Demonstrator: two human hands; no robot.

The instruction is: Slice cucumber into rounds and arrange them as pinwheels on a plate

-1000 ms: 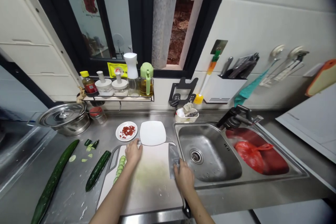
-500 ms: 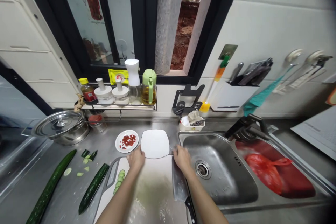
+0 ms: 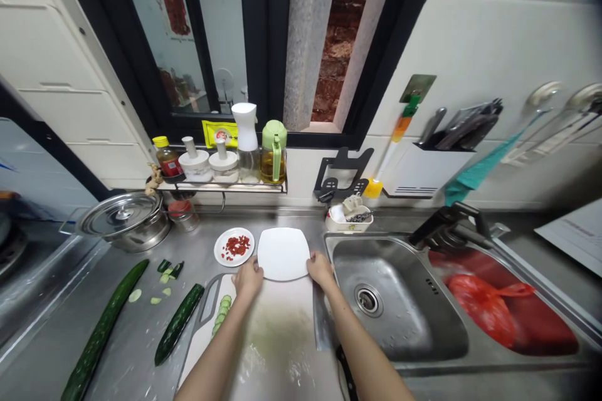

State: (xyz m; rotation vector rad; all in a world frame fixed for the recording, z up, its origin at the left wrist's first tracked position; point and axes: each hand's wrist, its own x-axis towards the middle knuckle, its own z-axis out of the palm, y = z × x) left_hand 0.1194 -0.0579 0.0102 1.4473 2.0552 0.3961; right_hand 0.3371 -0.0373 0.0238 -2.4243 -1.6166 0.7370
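A white square plate (image 3: 283, 254) with rounded corners lies just beyond the far edge of the white cutting board (image 3: 282, 326). My left hand (image 3: 248, 279) is closed at its left edge, fingertips partly hidden. At the right edge, the fingers of my right hand (image 3: 320, 269) pinch the rim. A row of cucumber slices (image 3: 222, 314) sits on the board beside my left forearm. Along the board's right side lies a kitchen knife (image 3: 324, 326), its black handle partly behind my right forearm. Red pieces fill the middle of a small round plate (image 3: 219, 252) left of the square one.
On the steel counter at left are a cut cucumber (image 3: 179, 324), a long cucumber (image 3: 106, 329) and several cucumber scraps (image 3: 135, 296). A lidded pot (image 3: 136, 235) stands behind them. To the right is the sink (image 3: 395, 307), with a red bag (image 3: 484, 307) in its second basin.
My right hand has come in against the plate's right edge, and its fingers have closed there. My left hand stays at the left edge. The whole view has shifted slightly.
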